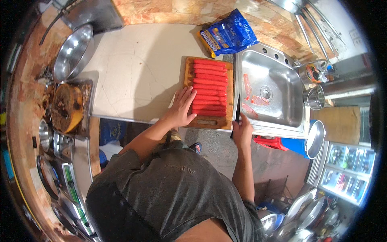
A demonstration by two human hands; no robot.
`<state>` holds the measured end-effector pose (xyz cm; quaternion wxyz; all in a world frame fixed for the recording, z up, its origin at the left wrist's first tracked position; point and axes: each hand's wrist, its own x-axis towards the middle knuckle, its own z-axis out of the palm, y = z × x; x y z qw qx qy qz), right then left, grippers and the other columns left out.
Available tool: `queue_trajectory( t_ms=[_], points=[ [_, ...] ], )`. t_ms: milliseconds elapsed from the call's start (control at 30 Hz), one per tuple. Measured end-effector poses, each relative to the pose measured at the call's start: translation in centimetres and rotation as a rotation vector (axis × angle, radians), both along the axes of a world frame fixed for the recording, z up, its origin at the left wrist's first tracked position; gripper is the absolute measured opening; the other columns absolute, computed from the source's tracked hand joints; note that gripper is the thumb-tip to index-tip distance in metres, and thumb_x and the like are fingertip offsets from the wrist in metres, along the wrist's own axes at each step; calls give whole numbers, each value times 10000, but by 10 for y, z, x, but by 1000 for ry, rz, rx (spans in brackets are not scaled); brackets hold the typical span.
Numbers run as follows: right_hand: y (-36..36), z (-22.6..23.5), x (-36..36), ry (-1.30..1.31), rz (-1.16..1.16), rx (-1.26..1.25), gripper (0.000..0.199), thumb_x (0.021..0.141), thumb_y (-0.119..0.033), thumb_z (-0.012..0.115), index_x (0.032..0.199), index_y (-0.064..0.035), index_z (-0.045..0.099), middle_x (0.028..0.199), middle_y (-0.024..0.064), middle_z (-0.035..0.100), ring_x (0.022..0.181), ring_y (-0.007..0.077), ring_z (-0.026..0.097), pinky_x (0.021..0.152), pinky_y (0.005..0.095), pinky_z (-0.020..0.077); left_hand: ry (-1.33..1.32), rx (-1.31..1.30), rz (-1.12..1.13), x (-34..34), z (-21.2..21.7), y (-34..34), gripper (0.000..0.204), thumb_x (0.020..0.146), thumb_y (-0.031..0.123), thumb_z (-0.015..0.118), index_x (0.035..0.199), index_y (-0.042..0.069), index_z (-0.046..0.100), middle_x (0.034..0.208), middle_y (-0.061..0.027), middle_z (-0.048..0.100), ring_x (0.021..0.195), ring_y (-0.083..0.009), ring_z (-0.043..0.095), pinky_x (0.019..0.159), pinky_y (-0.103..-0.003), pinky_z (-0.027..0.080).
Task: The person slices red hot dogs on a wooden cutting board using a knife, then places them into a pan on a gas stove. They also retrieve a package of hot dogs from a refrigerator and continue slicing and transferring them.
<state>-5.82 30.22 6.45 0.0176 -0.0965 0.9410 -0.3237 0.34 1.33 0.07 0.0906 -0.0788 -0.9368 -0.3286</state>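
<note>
Knife (pixel 238 108) gripped in the closed right hand (pixel 242 131), beside a wooden cutting board (pixel 188 73).
The left hand (pixel 180 105), fingers straight and thumb spread, sets its fingertips at the left ends of red hotdogs (pixel 209 87) lined up on the board; a steel sink (pixel 284 80) with plastic scraps (pixel 260 100) sits right, a blue bag (pixel 234 34) beyond.

We see a pale, finely cracked surface (pixel 133 68) spreading left of the frame's centre. Near the centre a wooden cutting board (pixel 223 122) lies on it — itself bearing a row of red sausages (pixel 209 86) — and a blue and yellow bag (pixel 230 34) rests at upper centre, beyond the board.
</note>
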Motion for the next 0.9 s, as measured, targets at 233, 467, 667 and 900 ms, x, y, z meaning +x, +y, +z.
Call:
queue_trajectory(
  t_ms=[233,467,667,900],
  points=[
    [-48,-50,-110,27,-55,245,412,876,-142,614,1273,-30,620,1055,261,660,1002,443,649,858,510,521,-64,-40,-82,-23,14,-23,966,805,294,786,1564,50,242,1609,-274,196,1475,-482,209,1158,-685,171],
    [-51,-55,-112,-69,-107,216,466,902,-215,593,1336,-43,573,1142,257,625,1052,456,613,915,527,509,53,-8,-90,-80,21,-60,858,867,331,734,1540,41,288,1583,-272,261,1435,-481,292,1112,-681,253],
    [-55,-26,-55,172,-307,162,506,879,-342,655,1253,-5,603,1144,260,635,1059,464,588,935,521,475,9,-82,-123,-185,23,-61,671,913,431,664,1387,-5,478,1347,-252,522,1262,-432,479,1048,-552,400],
    [-109,-15,51,-711,-480,-399,417,877,-244,765,1067,72,570,798,142,706,666,260,715,571,353,557,-202,-181,-302,-227,22,-50,584,853,482,731,1129,-11,581,1109,-244,635,1056,-436,605,922,-505,489]
  ],
)
